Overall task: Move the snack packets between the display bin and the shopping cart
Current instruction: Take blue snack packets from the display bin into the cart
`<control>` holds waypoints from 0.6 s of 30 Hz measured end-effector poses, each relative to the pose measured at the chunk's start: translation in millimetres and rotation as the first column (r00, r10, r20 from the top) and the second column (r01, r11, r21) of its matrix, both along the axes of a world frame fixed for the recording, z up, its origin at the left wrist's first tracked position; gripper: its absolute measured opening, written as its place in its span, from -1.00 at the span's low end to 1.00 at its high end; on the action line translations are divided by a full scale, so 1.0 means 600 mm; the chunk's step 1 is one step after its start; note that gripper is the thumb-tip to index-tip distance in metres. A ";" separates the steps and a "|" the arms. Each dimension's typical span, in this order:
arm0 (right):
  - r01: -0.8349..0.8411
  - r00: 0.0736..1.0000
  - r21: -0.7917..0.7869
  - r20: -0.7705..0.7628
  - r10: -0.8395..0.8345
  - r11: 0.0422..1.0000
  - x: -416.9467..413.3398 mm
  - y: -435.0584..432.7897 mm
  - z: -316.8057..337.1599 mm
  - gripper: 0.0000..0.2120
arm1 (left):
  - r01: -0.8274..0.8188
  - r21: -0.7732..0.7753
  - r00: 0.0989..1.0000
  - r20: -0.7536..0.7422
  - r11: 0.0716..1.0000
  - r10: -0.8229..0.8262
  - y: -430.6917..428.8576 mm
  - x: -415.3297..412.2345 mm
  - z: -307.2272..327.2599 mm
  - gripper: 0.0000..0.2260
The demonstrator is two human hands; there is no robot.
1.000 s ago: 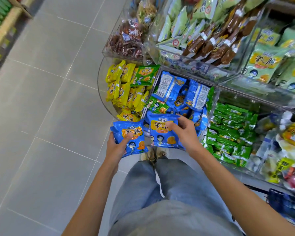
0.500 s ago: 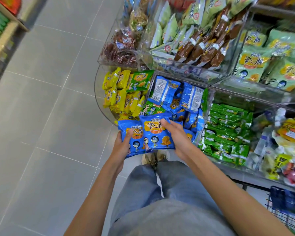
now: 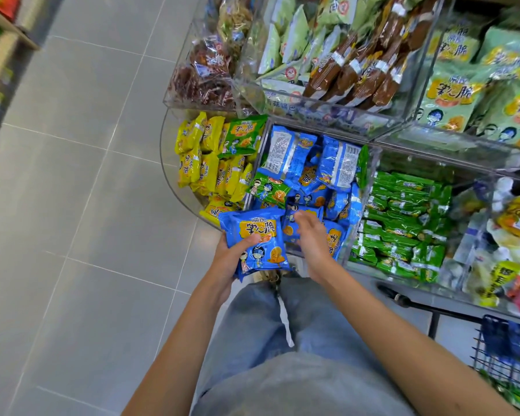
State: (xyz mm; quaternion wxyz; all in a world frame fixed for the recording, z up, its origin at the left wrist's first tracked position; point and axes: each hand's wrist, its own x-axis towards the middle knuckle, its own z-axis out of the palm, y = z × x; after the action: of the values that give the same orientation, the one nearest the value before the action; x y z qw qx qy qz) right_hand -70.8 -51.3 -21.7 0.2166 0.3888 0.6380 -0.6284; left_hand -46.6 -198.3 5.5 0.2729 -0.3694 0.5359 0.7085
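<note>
Collecting: left hand [image 3: 233,262] grips blue packets [image 3: 258,238]; right hand [image 3: 311,235], slack and empty, hovers over another packet [image 3: 300,216] in the bin [image 3: 373,163]. Pinch it next.

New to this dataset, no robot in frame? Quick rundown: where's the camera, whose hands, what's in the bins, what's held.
No machine here: a person works with bare hands. The single view comes from a camera worn on their head, looking down, so both arms enter from the bottom. The left hand holds a small stack of blue snack packets. The right hand reaches, fingers stretched, over more of them in the clear display bin, gripping none that I can see. Yellow packets fill the neighbouring bin on one side, green packets the other. The shopping cart shows at the lower right.
</note>
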 end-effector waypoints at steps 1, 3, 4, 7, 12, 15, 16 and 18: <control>0.025 1.000 0.135 0.011 -0.026 0.991 -0.003 0.011 -0.018 -0.59 | -0.002 -0.003 1.000 0.018 1.000 0.002 -0.001 0.001 -0.005 -0.55; -0.023 0.997 0.331 0.076 -0.003 0.944 -0.006 0.030 -0.054 -0.45 | -0.006 -0.014 0.999 0.049 1.000 0.006 -0.003 0.003 -0.013 -0.55; -0.064 0.993 0.375 0.114 0.022 0.925 -0.008 0.034 -0.071 -0.39 | -0.011 -0.022 0.998 0.061 1.000 0.012 -0.003 0.003 -0.017 -0.56; -0.099 0.983 0.383 0.183 0.029 0.918 -0.021 0.031 -0.107 -0.30 | -0.021 -0.034 0.996 0.091 0.999 0.024 -0.002 0.003 -0.027 -0.61; -0.189 0.955 0.395 0.285 0.076 0.899 -0.042 0.027 -0.133 -0.58 | -0.039 -0.082 0.992 0.117 0.996 0.049 -0.001 -0.001 -0.033 -0.60; -0.280 0.935 0.333 0.309 0.176 0.900 -0.043 0.021 -0.129 -0.56 | -0.050 -0.090 0.992 0.113 0.995 0.060 0.003 -0.008 -0.030 -0.57; -0.283 0.935 0.308 0.301 0.189 0.909 -0.042 0.022 -0.127 -0.45 | -0.047 -0.095 0.993 0.108 0.994 0.057 0.003 -0.009 -0.028 -0.57; -0.251 0.949 0.273 0.258 0.181 0.928 -0.036 0.029 -0.117 -0.33 | -0.040 -0.101 0.994 0.094 0.994 0.050 0.002 -0.013 -0.020 -0.56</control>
State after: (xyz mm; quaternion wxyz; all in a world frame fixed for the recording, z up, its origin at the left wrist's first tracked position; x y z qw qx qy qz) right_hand -92.2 -34.2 -91.9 0.2945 0.4137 0.7367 -0.4465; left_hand -54.5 -196.9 -6.8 0.2636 -0.4282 0.5482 0.6684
